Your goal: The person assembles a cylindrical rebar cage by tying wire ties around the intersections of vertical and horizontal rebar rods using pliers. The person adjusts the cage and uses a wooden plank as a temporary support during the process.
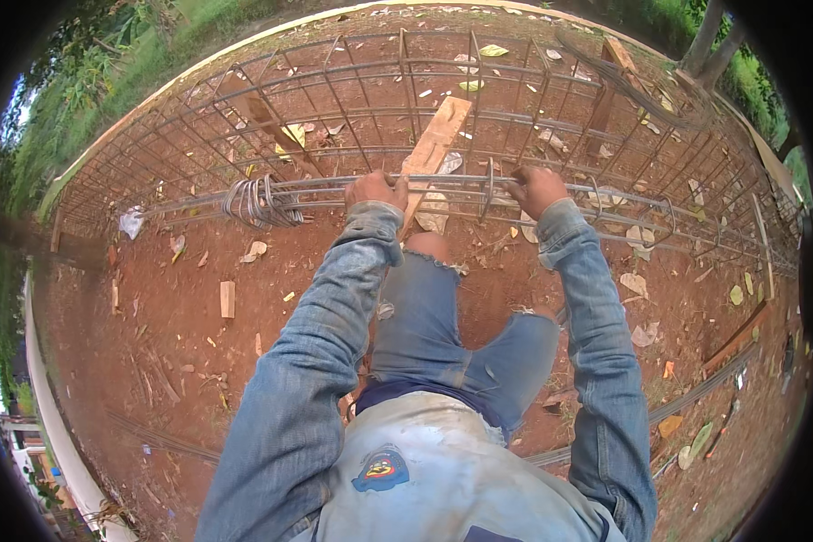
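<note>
My left hand point(377, 188) is closed round the upper rods of a bundle of long steel rebar point(461, 181) lying crosswise in front of me. Farther right, the fingers of my right hand point(539, 190) curl over the same rods. A bent rectangular stirrup point(489, 191) stands round the rods between my hands, nearer the right one. Left of my left hand, a cluster of stirrups point(260, 202) hangs bunched on the bars. More stirrups point(661, 215) sit spaced out to the right. My palms and the undersides of my fingers are hidden.
A long rebar cage point(361, 86) stretches across behind the bundle. One wooden plank point(441, 135) slants through it under the rods; another post point(610, 95) stands right. Reddish soil holds dry leaves, a wood block point(228, 299) and loose rods point(696, 393) near my legs.
</note>
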{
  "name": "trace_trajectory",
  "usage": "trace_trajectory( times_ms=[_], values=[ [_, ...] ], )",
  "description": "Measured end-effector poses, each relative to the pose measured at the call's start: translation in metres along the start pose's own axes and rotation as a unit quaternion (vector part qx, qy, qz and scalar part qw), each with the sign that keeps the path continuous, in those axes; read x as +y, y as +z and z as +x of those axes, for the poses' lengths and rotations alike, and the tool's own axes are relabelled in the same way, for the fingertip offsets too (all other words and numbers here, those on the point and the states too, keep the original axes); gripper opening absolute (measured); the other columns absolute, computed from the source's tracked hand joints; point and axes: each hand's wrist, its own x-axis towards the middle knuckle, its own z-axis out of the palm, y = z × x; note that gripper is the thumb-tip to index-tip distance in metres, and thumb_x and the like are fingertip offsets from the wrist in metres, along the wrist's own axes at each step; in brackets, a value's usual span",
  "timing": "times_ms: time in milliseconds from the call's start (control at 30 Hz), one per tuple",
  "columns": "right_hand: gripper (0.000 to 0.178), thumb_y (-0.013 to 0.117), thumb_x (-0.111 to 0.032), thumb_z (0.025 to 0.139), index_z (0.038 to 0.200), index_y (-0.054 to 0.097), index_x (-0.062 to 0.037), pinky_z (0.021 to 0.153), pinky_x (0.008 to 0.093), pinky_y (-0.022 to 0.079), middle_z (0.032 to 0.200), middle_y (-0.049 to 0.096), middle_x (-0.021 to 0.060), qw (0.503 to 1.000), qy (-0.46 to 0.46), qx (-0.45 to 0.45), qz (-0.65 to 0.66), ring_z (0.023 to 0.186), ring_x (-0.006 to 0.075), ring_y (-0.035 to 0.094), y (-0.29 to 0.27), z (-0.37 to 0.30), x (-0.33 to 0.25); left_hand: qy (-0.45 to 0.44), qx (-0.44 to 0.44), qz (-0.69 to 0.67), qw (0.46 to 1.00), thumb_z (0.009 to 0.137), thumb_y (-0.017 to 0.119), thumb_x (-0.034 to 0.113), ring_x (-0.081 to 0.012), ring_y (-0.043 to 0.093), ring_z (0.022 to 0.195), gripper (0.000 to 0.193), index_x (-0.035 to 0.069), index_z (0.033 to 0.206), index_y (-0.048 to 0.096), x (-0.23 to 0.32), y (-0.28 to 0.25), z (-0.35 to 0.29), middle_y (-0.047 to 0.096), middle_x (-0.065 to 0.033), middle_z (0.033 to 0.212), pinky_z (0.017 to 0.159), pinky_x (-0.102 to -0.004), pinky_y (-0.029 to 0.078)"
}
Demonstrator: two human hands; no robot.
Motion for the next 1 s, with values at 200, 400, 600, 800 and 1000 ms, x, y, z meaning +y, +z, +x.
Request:
trace_trajectory(
  times_ms=[200, 400, 600, 800, 1000],
  values=[
    [0.033, 0.059, -0.043, 0.08, 0.088, 0.067, -0.0115, 0.07, 0.0432, 0.048, 0.081, 0.065, 0.0136, 0.997, -0.07, -0.02, -0.003, 0.078, 0.0325, 0.062, 0.005, 0.015, 0.009, 0.027, 0.025, 0.0, 0.999, 0.071, 0.066, 0.05, -0.0328, 0.059, 0.088, 0.049, 0.004, 0.086, 0.065, 0.003, -0.002, -0.012, 0.065, -0.0187, 0.084, 0.086, -0.0411, 0.041],
    [0.036, 0.06, -0.046, 0.078, 0.088, 0.069, -0.0118, 0.071, 0.0436, 0.048, 0.08, 0.065, 0.0143, 0.999, -0.047, 0.018, 0.014, 0.08, 0.0323, 0.062, 0.01, 0.018, 0.007, 0.035, 0.0, 0.001, 0.999, 0.073, 0.063, 0.052, -0.031, 0.058, 0.091, 0.05, 0.005, 0.089, 0.064, 0.0, -0.002, -0.012, 0.064, -0.0189, 0.087, 0.089, -0.0399, 0.038],
    [0.04, 0.063, -0.05, 0.074, 0.087, 0.071, -0.0125, 0.072, 0.0427, 0.048, 0.08, 0.065, 0.0149, 1.0, 0.014, 0.006, 0.02, 0.081, 0.0315, 0.062, 0.001, 0.023, -0.002, 0.023, -0.005, 0.048, 0.999, 0.079, 0.054, 0.048, -0.0302, 0.059, 0.09, 0.048, 0.005, 0.098, 0.062, -0.004, 0.005, -0.006, 0.064, -0.0187, 0.091, 0.09, -0.0405, 0.036],
    [0.04, 0.063, -0.05, 0.074, 0.087, 0.071, -0.0126, 0.071, 0.0422, 0.048, 0.077, 0.066, 0.0136, 1.0, 0.002, 0.019, 0.024, 0.079, 0.031, 0.063, 0.002, 0.022, 0.001, -0.013, -0.067, 0.076, 0.995, 0.08, 0.049, 0.039, -0.0311, 0.06, 0.092, 0.043, 0.006, 0.105, 0.062, -0.001, 0.0, -0.004, 0.065, -0.0191, 0.09, 0.088, -0.0402, 0.037],
    [0.038, 0.064, -0.049, 0.074, 0.087, 0.071, -0.0131, 0.07, 0.0412, 0.049, 0.078, 0.066, 0.0124, 0.999, 0.0, 0.021, 0.036, 0.079, 0.0298, 0.063, 0.005, 0.022, 0.001, -0.011, -0.084, 0.104, 0.991, 0.08, 0.048, 0.039, -0.0318, 0.062, 0.087, 0.042, 0.006, 0.101, 0.063, -0.001, -0.004, -0.003, 0.066, -0.0184, 0.086, 0.084, -0.0415, 0.04]
  ],
)
